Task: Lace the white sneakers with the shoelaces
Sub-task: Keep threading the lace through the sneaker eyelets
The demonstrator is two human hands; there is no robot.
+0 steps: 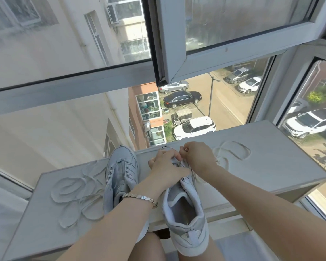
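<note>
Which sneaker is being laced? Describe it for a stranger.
On the white ledge below the window lie two sneakers. It is the right sneaker, heel overhanging the near edge. Unlike the left sneaker, the left hand and right hand work on it.

A silver-coloured bracelet (139, 197) of flat links is worn at the wrist of the left hand (165, 167). The left forearm (105, 227) and right forearm (262, 200) are left bare.

matt cloth sneakers (184, 210), flat woven shoelaces (72, 194), shiny metal bracelet (139, 197), smooth matt table (271, 166)
</note>
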